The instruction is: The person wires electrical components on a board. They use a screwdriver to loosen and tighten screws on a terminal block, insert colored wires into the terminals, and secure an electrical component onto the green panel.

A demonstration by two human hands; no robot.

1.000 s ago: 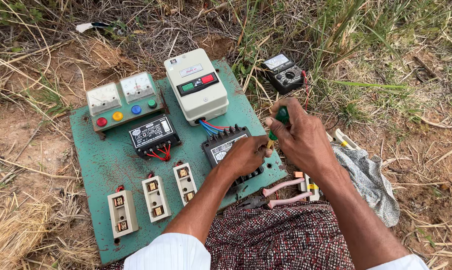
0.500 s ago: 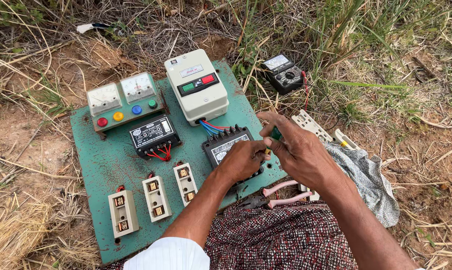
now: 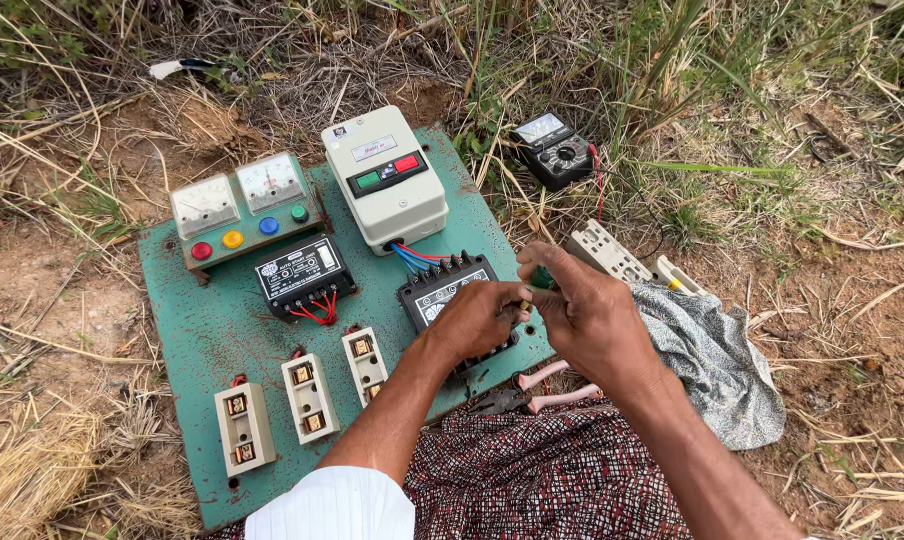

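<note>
Both hands meet over the black terminal block (image 3: 442, 295) at the green board's (image 3: 202, 340) four o'clock. The right hand (image 3: 587, 315) grips a green-handled screwdriver (image 3: 540, 277); the left hand (image 3: 482, 315) pinches a small brass part (image 3: 525, 303) at its tip. Seemingly terminal fitting, which calls for steady alignment.

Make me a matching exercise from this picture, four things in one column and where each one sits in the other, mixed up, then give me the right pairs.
Things
1. multimeter
2. pliers
3. patterned cloth
4. three white fuse holders

Places
A. on the green board, near its front edge
B. in the grass beyond the board's far right corner
C. on the ground to the right of the right hand
D. below the hands, at the board's front right edge

Pairs: 1-B, 2-D, 3-C, 4-A
</note>
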